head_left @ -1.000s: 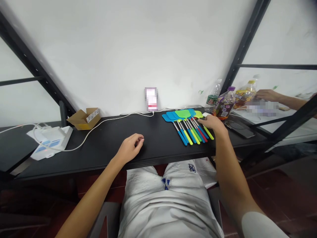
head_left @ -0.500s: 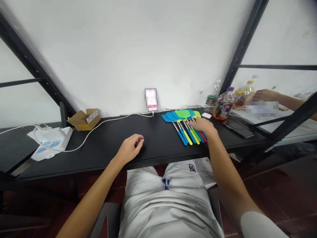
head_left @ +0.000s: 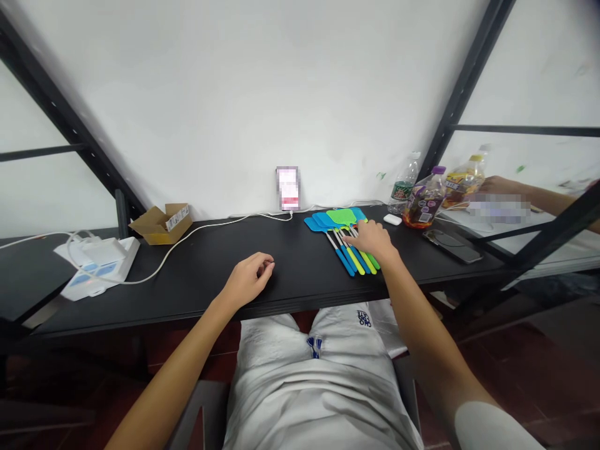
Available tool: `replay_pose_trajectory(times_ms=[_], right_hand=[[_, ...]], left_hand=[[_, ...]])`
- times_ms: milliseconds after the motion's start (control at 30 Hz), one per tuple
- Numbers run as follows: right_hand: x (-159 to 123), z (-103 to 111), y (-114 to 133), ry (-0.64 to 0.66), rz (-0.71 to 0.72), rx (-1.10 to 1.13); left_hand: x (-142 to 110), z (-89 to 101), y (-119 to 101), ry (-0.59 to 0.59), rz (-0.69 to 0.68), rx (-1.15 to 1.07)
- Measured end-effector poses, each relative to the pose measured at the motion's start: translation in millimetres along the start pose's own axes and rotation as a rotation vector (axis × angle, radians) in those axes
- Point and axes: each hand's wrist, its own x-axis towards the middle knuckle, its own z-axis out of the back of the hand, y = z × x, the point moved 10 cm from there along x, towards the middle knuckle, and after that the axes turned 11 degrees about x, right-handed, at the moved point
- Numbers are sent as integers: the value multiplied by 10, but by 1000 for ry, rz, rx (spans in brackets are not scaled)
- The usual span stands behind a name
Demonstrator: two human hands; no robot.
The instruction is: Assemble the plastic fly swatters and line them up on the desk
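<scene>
Several fly swatters (head_left: 323,220) lie overlapped in a fan on the black table (head_left: 187,281), with blue and green heads, metal shafts and blue, yellow and green grips (head_left: 345,261). Over their right side is my right hand (head_left: 374,239), closed around some of the shafts, its thumb pointing left across them. It hides part of the fan and its fingertips are mostly out of sight. My left hand (head_left: 248,278) rests by the table's front edge, left of the swatters, fingers curled in towards the thumb with nothing visible in them.
A phone (head_left: 288,189) leans on the wall, plugged into a white cable. Left stand an open cardboard box (head_left: 164,226) and a white power strip (head_left: 100,269). Right are a white earbud case (head_left: 392,219), bottles (head_left: 424,200), another phone (head_left: 452,245) and a black metal frame (head_left: 469,87).
My right hand has shifted left over the fly swatters, and the top green one has slid slightly left with it. The red grip is now hidden. My left hand has stayed put.
</scene>
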Motion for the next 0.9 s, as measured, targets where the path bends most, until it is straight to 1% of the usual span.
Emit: replay_pose_trajectory(times_ms=[67,133,233,300,400,500,633,700,800,900], right_hand=[[-60,11,181,-16,83,13],[-118,-77,362,41,152,32],[-167,-240,521,115,184,-5],[-166,-303,552,118,181,-36],[-150,-335,550,104,185,-50],[-160,-316,549,100,199,-51],[-242,-230,609,118,237,-24],[-315,-176,679,146,284,53],[-456,-82,829,211,391,268],[-616,-38,993,328,506,475]], left_hand=[[0,-6,4,3,-1,2],[1,-9,4,5,-4,0],[4,-9,3,7,-3,-6],[4,-8,0,12,-2,-6],[3,-3,-6,17,-3,-7],[1,6,-5,13,-1,-8],[-2,6,-3,9,-5,-4],[-4,0,-1,12,-8,-3],[-7,8,-6,5,-15,-8],[-15,27,-32,-5,-32,-15]])
